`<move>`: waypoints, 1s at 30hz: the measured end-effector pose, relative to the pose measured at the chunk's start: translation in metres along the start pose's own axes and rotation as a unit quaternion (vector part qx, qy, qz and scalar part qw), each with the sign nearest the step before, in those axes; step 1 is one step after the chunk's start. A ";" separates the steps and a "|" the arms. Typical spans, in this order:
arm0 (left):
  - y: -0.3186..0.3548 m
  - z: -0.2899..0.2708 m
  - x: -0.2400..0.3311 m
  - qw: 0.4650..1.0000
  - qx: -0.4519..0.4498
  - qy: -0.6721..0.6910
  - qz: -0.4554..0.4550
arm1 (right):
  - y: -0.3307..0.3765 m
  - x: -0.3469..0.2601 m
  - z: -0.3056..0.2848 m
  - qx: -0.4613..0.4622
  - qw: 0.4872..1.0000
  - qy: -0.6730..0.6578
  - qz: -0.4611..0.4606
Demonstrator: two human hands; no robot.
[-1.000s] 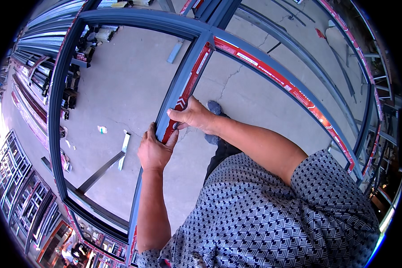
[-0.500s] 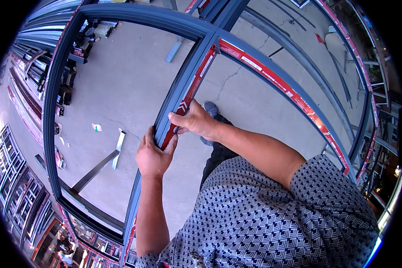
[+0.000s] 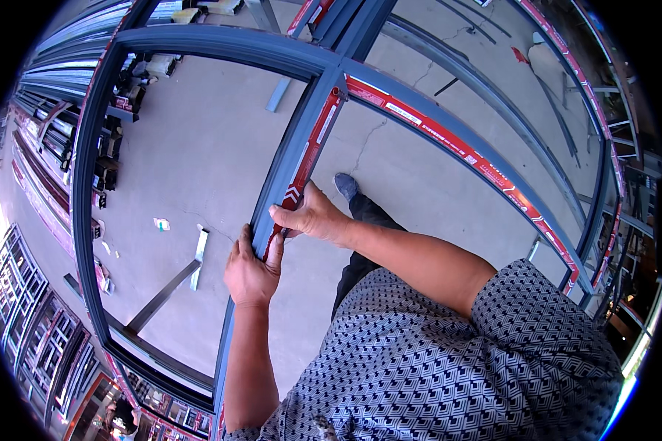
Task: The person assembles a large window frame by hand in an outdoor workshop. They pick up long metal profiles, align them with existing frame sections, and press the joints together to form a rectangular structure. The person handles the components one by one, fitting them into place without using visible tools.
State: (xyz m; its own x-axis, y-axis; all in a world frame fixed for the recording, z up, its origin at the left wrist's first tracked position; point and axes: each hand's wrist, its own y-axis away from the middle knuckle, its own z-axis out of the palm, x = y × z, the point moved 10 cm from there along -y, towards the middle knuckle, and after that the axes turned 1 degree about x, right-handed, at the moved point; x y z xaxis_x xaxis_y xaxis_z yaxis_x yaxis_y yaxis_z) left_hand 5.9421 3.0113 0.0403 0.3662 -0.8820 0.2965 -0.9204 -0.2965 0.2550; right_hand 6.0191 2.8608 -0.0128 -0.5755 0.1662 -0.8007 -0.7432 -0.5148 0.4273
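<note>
A large blue-grey metal window frame point(image 3: 198, 40) lies flat above the concrete floor. Its middle bar point(image 3: 290, 151) carries a strip of red protective tape point(image 3: 310, 158). My left hand point(image 3: 250, 268) grips the middle bar from the left side, thumb on top. My right hand point(image 3: 309, 214) pinches the loose lower end of the red tape against the bar, just above my left hand. Another red tape strip point(image 3: 456, 147) runs along the frame's right rail.
Stacks of frame profiles point(image 3: 33, 147) lie along the left. A short metal offcut point(image 3: 198, 253) and a longer bar point(image 3: 162, 298) rest on the floor under the frame. My shoe point(image 3: 346, 185) stands beside the bar. More frames point(image 3: 22, 323) lean at the lower left.
The view has shifted slightly. Both hands stay on the middle bar, with my right hand still at the tape's end.
</note>
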 end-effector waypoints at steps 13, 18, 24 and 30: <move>0.006 0.000 -0.004 0.999 0.018 0.045 0.015 | 0.002 0.014 -0.008 0.002 0.999 0.021 0.030; 0.009 -0.005 0.000 0.999 0.014 0.032 0.022 | 0.003 0.005 -0.008 0.002 1.000 0.005 0.023; 0.010 -0.003 -0.006 0.999 0.014 0.025 0.021 | 0.001 0.003 -0.002 -0.034 0.999 0.024 0.022; 0.008 -0.002 -0.008 0.999 0.016 0.018 0.025 | 0.001 0.001 0.001 -0.027 0.999 0.013 0.037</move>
State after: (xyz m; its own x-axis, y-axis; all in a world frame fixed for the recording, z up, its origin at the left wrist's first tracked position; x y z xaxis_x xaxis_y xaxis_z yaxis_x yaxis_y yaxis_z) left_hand 5.9323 3.0166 0.0419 0.3236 -0.8826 0.3411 -0.9414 -0.2640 0.2099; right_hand 6.0174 2.8613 -0.0129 -0.6187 0.1044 -0.7787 -0.6792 -0.5692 0.4633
